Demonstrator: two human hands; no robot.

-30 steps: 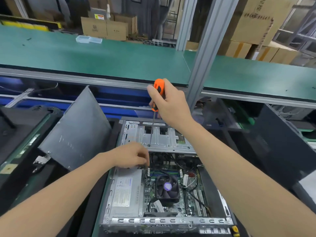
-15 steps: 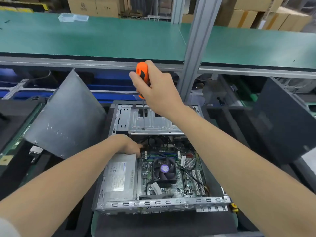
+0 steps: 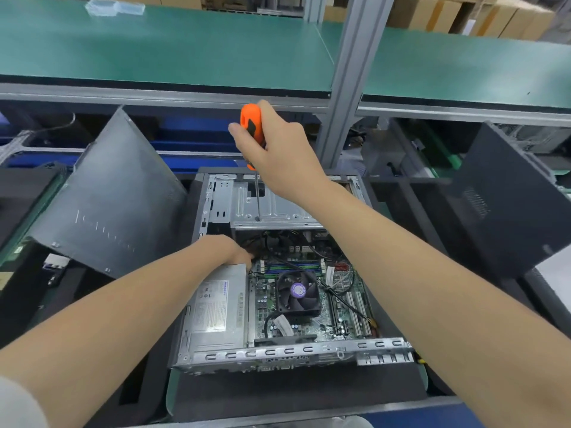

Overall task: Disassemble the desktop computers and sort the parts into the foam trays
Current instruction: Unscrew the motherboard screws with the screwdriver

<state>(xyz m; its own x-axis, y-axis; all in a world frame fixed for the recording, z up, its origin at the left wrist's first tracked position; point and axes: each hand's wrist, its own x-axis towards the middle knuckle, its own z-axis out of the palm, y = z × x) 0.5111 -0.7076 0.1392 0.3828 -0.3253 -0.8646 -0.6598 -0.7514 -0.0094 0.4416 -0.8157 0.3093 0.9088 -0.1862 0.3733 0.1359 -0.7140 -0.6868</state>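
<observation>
Screwdriver [image 3: 251, 125] work is under way at the centre of the frame. The right hand [image 3: 278, 156] is wrapped round the orange handle, and the thin shaft runs straight down until its tip touches the metal drive cage [image 3: 278, 208] at the far end of the open computer [image 3: 293, 350]. The computer lies on its side on dark foam [image 3: 278, 390] in the lower middle of the frame.

The left hand [image 3: 231, 251] reaches in at the far corner of the power supply [image 3: 219, 310]. Its fingers are tucked out of sight, so I cannot tell whether it grips anything.

The steel case looks stiff and fairly heavy, with thin stamped edges that may be sharp, so it is probably best lifted by its folded rim. The circuit board and the fan [image 3: 298, 291] look fragile, and the loose cables could snag. The power supply is a dense box that should be taken by its sides.

Its white label carries print too small to read, and so does the fan's purple sticker. Faint raised letters on the grey side panel [image 3: 108, 205] leaning at the left cannot be made out.
</observation>
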